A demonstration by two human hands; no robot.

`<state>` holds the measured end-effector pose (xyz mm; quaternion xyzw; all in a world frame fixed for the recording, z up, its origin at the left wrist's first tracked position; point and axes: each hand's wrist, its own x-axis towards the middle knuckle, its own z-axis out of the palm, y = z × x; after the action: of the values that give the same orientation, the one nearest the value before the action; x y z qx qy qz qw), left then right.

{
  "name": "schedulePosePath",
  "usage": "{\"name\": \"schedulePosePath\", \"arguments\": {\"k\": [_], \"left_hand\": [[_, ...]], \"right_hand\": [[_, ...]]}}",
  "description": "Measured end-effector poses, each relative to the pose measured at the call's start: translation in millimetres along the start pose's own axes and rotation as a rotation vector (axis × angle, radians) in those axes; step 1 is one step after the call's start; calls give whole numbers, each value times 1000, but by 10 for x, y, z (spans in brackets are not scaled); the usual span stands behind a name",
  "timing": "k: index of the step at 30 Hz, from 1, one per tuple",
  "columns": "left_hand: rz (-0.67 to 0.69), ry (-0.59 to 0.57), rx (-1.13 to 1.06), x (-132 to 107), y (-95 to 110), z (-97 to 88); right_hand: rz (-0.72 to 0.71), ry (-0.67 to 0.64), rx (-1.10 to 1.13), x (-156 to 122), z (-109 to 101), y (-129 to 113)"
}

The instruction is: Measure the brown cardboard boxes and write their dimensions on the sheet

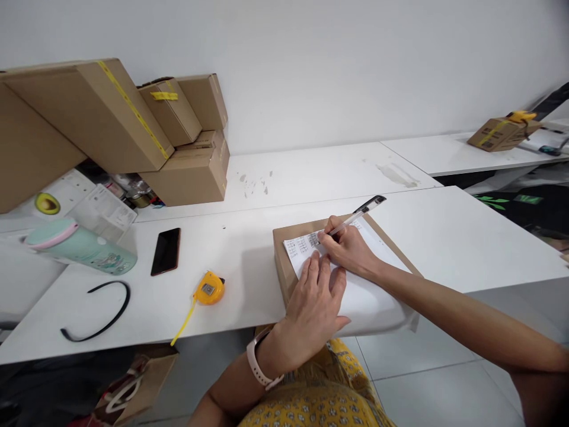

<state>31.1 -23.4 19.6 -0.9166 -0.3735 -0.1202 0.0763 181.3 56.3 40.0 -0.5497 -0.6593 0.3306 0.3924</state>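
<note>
A sheet of white paper (362,296) with handwritten columns near its top lies on a cardboard box (284,270) at the table's front edge. My right hand (349,246) is closed around a pen (364,209) with a clear barrel and black end, its tip side at the written lines. What the tip itself touches is hidden by my fingers. Flat on the lower left of the paper rests my left hand (315,302), its fingers stretched out and holding nothing. A pale pink watch strap circles the left wrist.
An orange tape measure (210,289), a phone (166,251), a black headband (125,302) and a green bottle (89,246) are on the table (249,243) to the left. Stacked cardboard boxes (191,172) stand behind them. Another box (498,134) sits far right.
</note>
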Motion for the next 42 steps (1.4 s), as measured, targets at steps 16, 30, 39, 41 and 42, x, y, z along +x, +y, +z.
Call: {"name": "schedulePosePath", "arguments": {"k": [16,30,39,41,42], "left_hand": [[5,22,4,-5,3,1],[1,23,4,0,-1,-25],[-2,5,-13,-4,4,-5],[-5,0,-21,-5,5,-3],[-5,0,-22,-5,5,-3]], "right_hand": [[-12,-3,0,2,1,-11],[-16,27,-22,11,-10,-16],[-19,26,-49,13,-5,-14],[-15,32,-47,12,-6,-14],[-13,31,-42,13,-6,-15]]}}
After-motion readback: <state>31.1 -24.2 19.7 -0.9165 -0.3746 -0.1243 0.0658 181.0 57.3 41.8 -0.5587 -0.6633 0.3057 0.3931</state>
